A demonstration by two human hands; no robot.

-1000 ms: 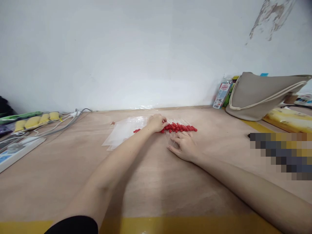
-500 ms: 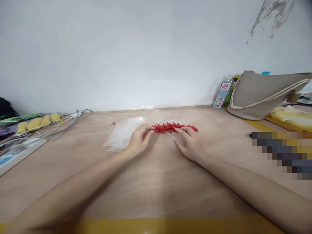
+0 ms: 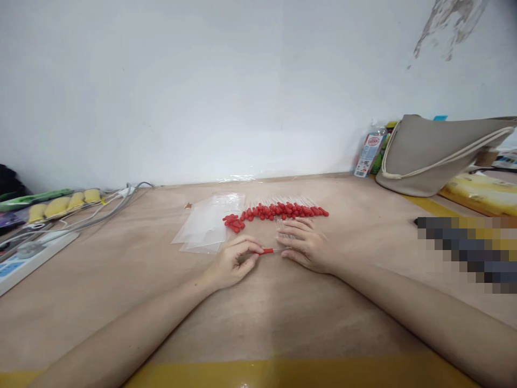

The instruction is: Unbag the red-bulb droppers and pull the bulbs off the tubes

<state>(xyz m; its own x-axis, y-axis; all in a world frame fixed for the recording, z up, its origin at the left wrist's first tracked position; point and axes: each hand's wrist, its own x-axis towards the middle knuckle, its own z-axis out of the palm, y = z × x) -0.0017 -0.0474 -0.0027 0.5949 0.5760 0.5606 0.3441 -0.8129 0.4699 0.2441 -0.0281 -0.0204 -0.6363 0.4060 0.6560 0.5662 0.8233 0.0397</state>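
Between thumb and fingers, my left hand point(image 3: 236, 261) pinches a small red rubber bulb point(image 3: 267, 250). A thin clear tube point(image 3: 277, 249) runs from the bulb's right end to my right hand point(image 3: 306, 247), whose fingertips are closed on it. Behind my hands lies a row of droppers point(image 3: 283, 210) with red bulbs toward me and clear stems toward the wall. Loose red bulbs point(image 3: 234, 222) form a small heap at the row's left end. More clear tubes point(image 3: 286, 228) lie partly hidden under my right hand.
Flat clear plastic bags point(image 3: 202, 223) lie left of the heap. At far left are a white power strip point(image 3: 40, 250), cables and yellow packets point(image 3: 64, 205). A grey bag point(image 3: 428, 156), a bottle point(image 3: 369, 151) and a yellow pack point(image 3: 480, 199) stand at right.
Both hands have come nearer to me, away from the row. My left hand has left the heap of bulbs with one, which now meets a clear tube at my right hand.
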